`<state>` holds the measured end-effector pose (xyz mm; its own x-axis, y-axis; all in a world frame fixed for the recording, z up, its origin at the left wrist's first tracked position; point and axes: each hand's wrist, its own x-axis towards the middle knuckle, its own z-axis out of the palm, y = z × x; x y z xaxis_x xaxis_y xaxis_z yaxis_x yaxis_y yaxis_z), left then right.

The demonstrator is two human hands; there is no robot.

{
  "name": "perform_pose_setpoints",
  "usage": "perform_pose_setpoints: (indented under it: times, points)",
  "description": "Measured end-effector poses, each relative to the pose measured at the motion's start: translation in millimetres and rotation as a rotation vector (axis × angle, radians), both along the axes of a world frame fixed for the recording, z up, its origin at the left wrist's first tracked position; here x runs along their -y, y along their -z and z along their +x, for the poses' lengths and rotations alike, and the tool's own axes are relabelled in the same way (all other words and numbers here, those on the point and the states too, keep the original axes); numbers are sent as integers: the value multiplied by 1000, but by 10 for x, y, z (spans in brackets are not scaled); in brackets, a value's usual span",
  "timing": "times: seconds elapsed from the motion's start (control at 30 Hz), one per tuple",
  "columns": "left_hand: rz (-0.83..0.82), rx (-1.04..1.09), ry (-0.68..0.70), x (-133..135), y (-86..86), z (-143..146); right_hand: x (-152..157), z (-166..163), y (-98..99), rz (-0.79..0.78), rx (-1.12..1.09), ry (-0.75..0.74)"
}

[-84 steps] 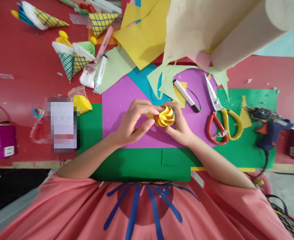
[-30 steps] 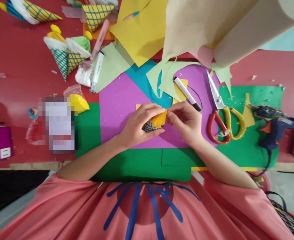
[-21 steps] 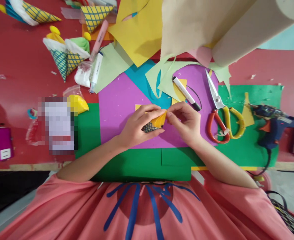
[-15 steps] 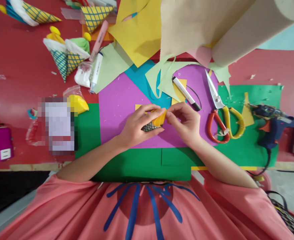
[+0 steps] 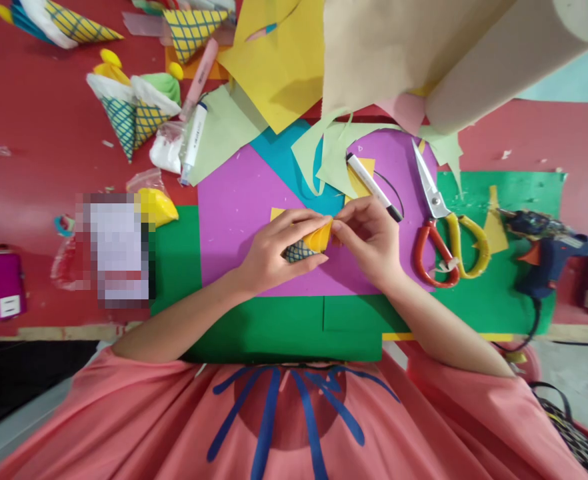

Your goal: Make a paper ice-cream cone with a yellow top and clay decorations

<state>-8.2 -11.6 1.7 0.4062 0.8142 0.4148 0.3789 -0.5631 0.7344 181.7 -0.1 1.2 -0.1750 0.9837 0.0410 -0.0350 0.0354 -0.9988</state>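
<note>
My left hand [image 5: 269,257] is wrapped round a small paper ice-cream cone with dark cross-hatching [image 5: 300,251]. Out of its wide end comes a folded yellow-orange piece [image 5: 319,239], facing right. With thumb and forefinger pressed together, my right hand [image 5: 369,237] pinches the tip of that yellow-orange piece. Most of the cone is hidden in my left palm. Both hands are over a purple sheet [image 5: 239,200] on the table. A scrap of yellow paper [image 5: 277,214] peeks out behind my left fingers.
Scissors [image 5: 437,213] with red and yellow handles lie right of my hands, beside a marker [image 5: 374,187]. Farther right is a glue gun [image 5: 549,250]. Patterned cones [image 5: 134,107] lie at upper left, near a yellow clay packet [image 5: 158,207]. A paper roll [image 5: 504,67] is at the back.
My right hand has shifted very slightly, its fingers closer in at the yellow-orange piece's tip. The left hand keeps its hold on the cone; little else differs.
</note>
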Motion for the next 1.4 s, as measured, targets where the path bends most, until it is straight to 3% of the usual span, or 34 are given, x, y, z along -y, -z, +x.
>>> perform_pose_setpoints:
  times: [0.27,0.6,0.73,0.87,1.2,1.4]
  points:
    - [-352,200,7,6,40,-37,-63,55,-4,53,-17,-87]
    - [-434,213,42,11,52,-49,-102,117,3,48,-41,-181]
    - [-539,269,51,-10,77,-45,-118,107,0,28,-87,-122]
    - [-635,157,32,-61,70,-69,-124,98,3,22,-99,-43]
    - [-381,-145,-65,-84,-10,-97,-121,66,2,13,-109,7]
    - [-470,-91,-25,-87,0,-122,-141,88,18,15,-205,-93]
